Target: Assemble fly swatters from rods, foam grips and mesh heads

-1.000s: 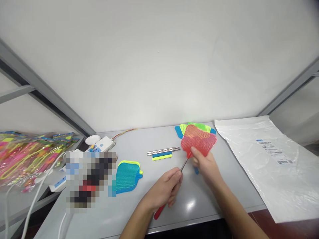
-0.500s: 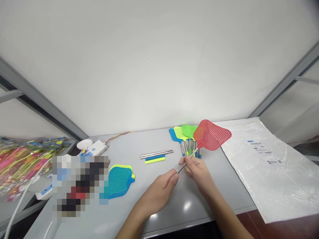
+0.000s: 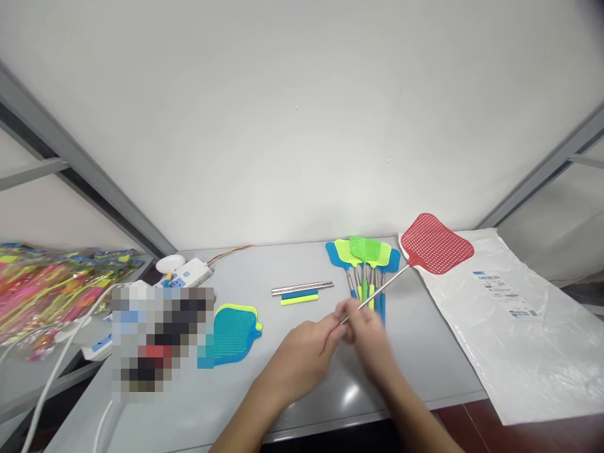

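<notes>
A red fly swatter [image 3: 436,244] on a thin metal rod slants up to the right over the table. My left hand [image 3: 304,353] is closed around the lower end of the rod; its handle end is hidden in my fist. My right hand [image 3: 367,336], slightly blurred, grips the rod just above, close to my left fingers. Behind my right hand, several fly swatters with blue, yellow and green heads [image 3: 365,250] lie fanned out. To the left lie loose metal rods [image 3: 302,287], a blue handle tube [image 3: 300,294] and a yellow handle tube [image 3: 299,300].
Loose blue [image 3: 234,335] and yellow swatter heads [image 3: 257,311] lie stacked at the left, beside a pixelated patch. Farther left are a power strip [image 3: 193,274], cables and bagged colourful items [image 3: 56,283]. A white plastic mailer bag [image 3: 514,340] covers the table's right side.
The red head has moved right and farther from my hands, with more metal rod showing. My right hand has come closer to my left hand. The view has shifted slightly.
</notes>
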`<state>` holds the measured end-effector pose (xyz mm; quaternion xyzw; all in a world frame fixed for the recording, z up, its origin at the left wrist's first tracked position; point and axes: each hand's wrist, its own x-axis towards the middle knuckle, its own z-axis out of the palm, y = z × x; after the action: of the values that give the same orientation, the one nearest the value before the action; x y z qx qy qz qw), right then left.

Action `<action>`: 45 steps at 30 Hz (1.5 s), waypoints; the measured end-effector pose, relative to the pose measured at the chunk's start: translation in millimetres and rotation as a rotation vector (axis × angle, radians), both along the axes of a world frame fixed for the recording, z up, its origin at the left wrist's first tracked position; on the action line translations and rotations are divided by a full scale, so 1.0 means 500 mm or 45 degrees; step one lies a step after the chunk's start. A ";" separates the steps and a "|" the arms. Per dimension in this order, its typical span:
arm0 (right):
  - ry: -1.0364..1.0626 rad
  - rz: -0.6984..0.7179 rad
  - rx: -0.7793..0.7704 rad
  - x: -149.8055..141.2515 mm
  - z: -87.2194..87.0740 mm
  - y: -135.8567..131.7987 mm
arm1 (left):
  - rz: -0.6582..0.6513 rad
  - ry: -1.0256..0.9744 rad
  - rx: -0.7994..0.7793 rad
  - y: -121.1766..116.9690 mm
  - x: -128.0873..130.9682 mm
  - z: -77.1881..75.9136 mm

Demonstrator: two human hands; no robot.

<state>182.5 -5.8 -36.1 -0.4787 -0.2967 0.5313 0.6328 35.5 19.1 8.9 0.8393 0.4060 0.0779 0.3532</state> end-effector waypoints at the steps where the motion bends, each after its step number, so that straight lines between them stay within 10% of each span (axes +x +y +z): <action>1: 0.015 0.008 -0.010 -0.013 -0.007 -0.004 | -0.008 0.005 0.014 0.001 -0.004 -0.003; 9: -0.023 -0.126 0.109 0.086 0.028 0.008 | -0.022 0.024 -0.118 0.000 -0.082 -0.011; 17: -0.116 0.232 0.022 -0.006 -0.004 -0.004 | 0.007 0.091 0.083 0.006 -0.063 -0.013; 25: -0.096 -0.099 0.158 0.104 0.044 -0.003 | -0.041 0.130 0.035 0.012 -0.109 0.000; 32: -0.140 0.166 0.034 0.013 -0.002 -0.004 | -0.014 0.126 0.076 0.012 -0.079 -0.012; 40: 0.005 -0.170 0.200 0.116 0.038 -0.007 | -0.029 0.111 -0.014 0.011 -0.124 -0.002; 45: -0.033 0.062 0.041 0.047 0.016 0.001 | -0.006 0.137 0.092 0.017 -0.096 -0.017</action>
<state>205.8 -5.1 -28.3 -0.4680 -0.3250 0.5353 0.6235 -12.6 27.4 0.3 0.8555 0.4192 0.0465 0.3004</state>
